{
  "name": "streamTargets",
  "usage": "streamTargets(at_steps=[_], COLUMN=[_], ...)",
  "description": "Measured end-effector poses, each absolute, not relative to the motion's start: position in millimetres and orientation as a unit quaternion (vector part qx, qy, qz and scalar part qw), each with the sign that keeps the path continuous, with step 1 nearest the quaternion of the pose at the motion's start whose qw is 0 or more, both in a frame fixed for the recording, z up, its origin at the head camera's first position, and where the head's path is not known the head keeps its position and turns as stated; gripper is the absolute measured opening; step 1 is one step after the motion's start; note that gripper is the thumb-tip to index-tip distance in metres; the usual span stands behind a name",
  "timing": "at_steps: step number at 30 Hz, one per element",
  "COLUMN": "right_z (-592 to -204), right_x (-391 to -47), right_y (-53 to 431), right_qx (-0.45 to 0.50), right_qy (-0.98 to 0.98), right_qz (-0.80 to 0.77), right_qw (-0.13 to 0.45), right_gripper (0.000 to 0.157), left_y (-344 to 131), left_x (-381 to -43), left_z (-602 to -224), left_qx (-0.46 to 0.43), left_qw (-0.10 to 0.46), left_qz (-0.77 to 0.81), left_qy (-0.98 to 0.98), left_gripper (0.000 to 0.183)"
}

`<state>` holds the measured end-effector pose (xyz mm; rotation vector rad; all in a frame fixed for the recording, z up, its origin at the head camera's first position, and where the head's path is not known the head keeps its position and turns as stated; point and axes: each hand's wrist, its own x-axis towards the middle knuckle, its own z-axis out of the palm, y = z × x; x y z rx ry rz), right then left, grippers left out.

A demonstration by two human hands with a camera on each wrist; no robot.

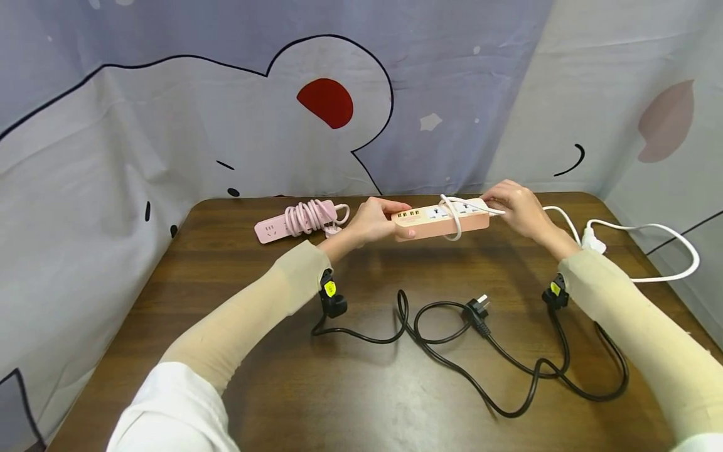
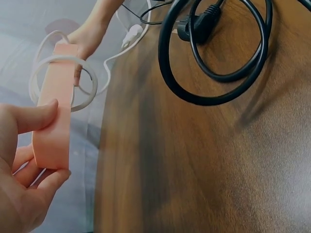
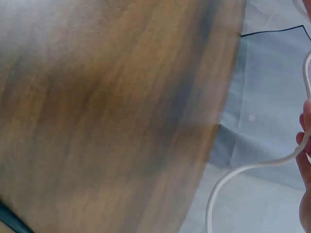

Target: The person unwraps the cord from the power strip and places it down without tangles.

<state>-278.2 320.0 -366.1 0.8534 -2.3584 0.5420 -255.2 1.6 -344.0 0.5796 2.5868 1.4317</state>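
A peach power strip (image 1: 435,230) with a white top is held up near the table's back edge. My left hand (image 1: 369,221) grips its left end, thumb on the peach side and fingers round the far side, as the left wrist view shows. A white cord (image 1: 455,221) loops loosely around the strip's middle. At the strip's right end, my right hand (image 1: 521,207) pinches the cord in its fingers. In the right wrist view, the cord (image 3: 243,167) runs past the fingertips (image 3: 306,114) and hangs in a curve. The strip is out of sight there.
A pink power strip (image 1: 273,230), its own cord wound round it, lies at the back left. A white plug (image 1: 593,242) with trailing cord is at the right edge. Black power cords (image 1: 446,364) with a black plug (image 1: 477,310) spread across the table's front.
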Motion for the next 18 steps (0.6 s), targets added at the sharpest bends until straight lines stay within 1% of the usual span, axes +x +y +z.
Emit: streamTargets(at_steps=[10, 14, 18], right_z=[-348, -337, -328], right_x=[-272, -265, -255], right_y=[319, 318, 319], right_qx=[0.255, 0.248, 0.244], right_qy=[-0.875, -0.866, -0.861], right_qz=[0.196, 0.207, 0.215], right_qw=[0.362, 0.381, 0.391], right_gripper=[0.009, 0.006, 0.007], left_y=[1, 2, 3], left_x=[-258, -257, -258], left_z=[-347, -347, -348], left_qx=[0.223, 0.23, 0.226], left_qw=[0.062, 0.061, 0.041], left_qz=[0.402, 0.381, 0.367], left_qy=[0.886, 0.894, 0.901], left_gripper=[0.055, 0.056, 0.055])
